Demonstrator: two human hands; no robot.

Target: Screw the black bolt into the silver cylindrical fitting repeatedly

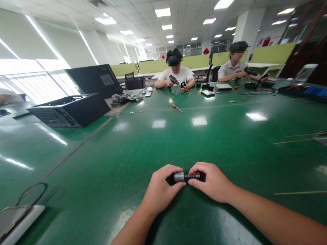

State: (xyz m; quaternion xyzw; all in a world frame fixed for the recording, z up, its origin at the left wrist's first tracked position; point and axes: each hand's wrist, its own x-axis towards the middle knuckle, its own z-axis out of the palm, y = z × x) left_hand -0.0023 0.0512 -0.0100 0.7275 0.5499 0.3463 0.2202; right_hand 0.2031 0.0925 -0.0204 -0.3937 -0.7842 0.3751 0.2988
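Just above the green table (143,146), a small metal part lies level between my two hands: a silver cylinder (179,176) with a thin, dark, ridged shaft (191,176) out of its right end. I cannot tell if the ridges are a thread or a coiled spring. My left hand (160,187) grips the cylinder between thumb and curled fingers. On the other side, my right hand (214,182) is curled round the shaft, its thumb and forefinger at the ridges. The fingers behind the part are mostly hidden.
An orange-handled screwdriver (176,107) lies farther up the table. A black computer case (74,109) stands at left. Thin sticks (298,193) lie at right, a white device with a cable (22,221) at lower left. Two people (176,76) work across the table with power drills.
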